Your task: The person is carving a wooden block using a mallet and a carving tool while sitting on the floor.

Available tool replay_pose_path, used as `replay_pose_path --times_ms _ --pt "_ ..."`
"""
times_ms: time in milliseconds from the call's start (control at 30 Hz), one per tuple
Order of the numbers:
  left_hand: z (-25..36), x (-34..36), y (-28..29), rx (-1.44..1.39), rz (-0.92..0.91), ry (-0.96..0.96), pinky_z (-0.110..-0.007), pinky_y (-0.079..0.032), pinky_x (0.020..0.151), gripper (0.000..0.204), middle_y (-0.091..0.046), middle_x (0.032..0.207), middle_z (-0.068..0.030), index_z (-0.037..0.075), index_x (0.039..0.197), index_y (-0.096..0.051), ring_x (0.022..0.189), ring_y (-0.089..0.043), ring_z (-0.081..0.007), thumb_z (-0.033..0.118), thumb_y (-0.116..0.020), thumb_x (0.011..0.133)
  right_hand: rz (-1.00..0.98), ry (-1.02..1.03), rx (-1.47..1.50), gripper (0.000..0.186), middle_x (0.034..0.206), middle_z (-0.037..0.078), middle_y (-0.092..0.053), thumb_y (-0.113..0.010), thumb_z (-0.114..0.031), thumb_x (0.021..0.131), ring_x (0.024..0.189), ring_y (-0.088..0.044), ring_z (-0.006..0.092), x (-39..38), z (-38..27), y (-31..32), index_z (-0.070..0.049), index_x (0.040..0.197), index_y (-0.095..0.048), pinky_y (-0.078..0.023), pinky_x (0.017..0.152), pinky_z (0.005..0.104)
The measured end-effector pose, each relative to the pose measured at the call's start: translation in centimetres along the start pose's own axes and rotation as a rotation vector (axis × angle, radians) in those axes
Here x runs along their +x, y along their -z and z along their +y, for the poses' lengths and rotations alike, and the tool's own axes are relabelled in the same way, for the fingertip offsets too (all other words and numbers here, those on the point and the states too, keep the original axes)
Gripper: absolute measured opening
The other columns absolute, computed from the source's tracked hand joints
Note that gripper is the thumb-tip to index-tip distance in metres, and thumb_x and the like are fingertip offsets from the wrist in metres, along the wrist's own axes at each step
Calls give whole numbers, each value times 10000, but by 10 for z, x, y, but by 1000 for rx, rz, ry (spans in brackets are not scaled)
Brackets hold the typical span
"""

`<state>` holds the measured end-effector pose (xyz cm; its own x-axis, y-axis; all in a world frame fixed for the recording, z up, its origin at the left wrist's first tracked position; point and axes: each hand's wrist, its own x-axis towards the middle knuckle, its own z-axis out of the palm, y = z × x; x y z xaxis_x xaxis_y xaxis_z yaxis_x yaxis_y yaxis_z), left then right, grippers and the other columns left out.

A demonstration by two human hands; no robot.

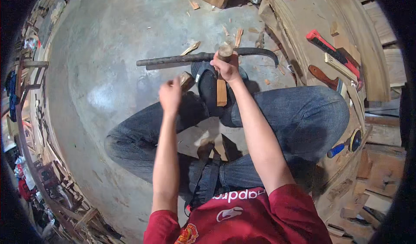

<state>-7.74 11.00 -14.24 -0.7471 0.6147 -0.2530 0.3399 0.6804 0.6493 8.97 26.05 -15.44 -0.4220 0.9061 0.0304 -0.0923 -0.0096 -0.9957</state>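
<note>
My right hand point(227, 69) is wrapped round a wooden piece with a round, pale top end point(225, 50). An orange-brown wood strip point(221, 93) shows below that hand; whether the two are one piece I cannot tell. My left hand point(170, 95), a little blurred, is closed in a fist near my left shin. Right beside it is a short wooden block point(186, 81); whether my fingers hold it is hidden. Beyond both hands a long dark bar point(173, 60) with a curved, hooked right end lies across the floor, partly covered by my right hand.
Wood chips point(238, 36) lie scattered on the concrete floor point(108, 62). At the right, a red-and-black saw point(331, 51), a brown-handled brush point(323, 75) and a blue-handled tool point(336, 150) rest by timber planks point(364, 40). Scrap wood point(43, 127) lines the left. My bent legs flank the work.
</note>
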Motion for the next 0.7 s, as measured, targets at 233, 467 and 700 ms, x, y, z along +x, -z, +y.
replay_pose_path --times_ms 233,467,700 --pt "-59 68 19 723 -353 99 -501 -472 980 619 -597 1260 -260 35 1239 -611 1194 -566 -426 487 -602 817 3 60 51 131 539 11 -535 -670 -65 721 467 -506 107 2 2 2 -36 644 -569 -378 451 266" --pt "-95 79 -7 1027 -542 122 -519 -468 996 660 -480 1450 -178 147 1358 -547 1311 -487 -383 453 -682 789 38 19 86 135 534 4 -528 -672 -69 720 460 -489 98 6 2 3 -34 641 -567 -367 447 264" --pt "-88 88 -11 1037 -698 -47 -465 -514 960 436 -675 1209 -128 157 1188 -700 1125 -634 -360 370 -645 811 35 29 89 137 533 2 -527 -671 -86 710 467 -496 100 6 6 2 -35 638 -566 -369 456 267"
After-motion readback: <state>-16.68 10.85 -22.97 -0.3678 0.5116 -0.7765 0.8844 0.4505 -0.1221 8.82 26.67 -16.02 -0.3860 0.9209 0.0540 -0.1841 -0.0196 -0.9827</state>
